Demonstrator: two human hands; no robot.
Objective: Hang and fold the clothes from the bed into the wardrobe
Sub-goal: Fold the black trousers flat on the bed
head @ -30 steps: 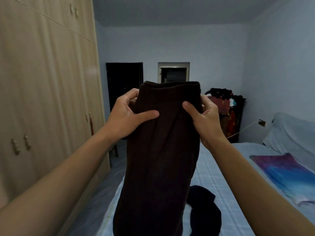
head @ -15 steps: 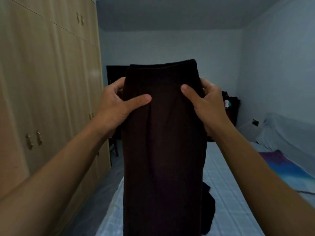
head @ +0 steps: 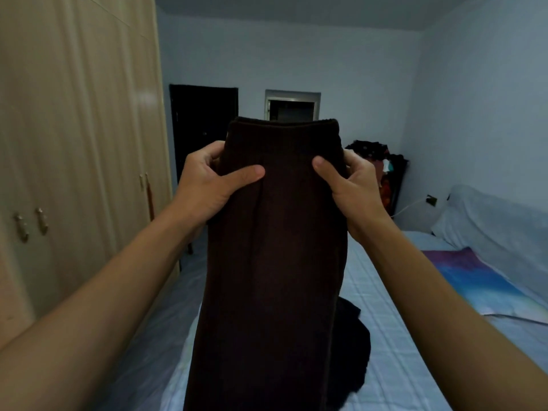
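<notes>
A dark brown knit garment (head: 272, 247) hangs full length in front of the person, above the near end of the bed (head: 385, 321). Its top band is level and its lower end runs out of view. The left hand (head: 207, 185) grips the left side just below the band, thumb across the front and fingers curled behind. The right hand (head: 353, 188) pinches the right side the same way. Whether it is a skirt or trousers cannot be told. The step looks like squaring the piece up before folding or hanging it. To do that well, the two grips should sit level, so the side edges fall straight and the ribs run plumb; a light shake would let creases drop out. The soft knit will likely sag if held by one corner. Laying it flat on the bed, apart from the black garment (head: 353, 351) lying there, should give a clean fold. The wardrobe (head: 74, 143) on the left has its doors closed, so one hand must come free first.
</notes>
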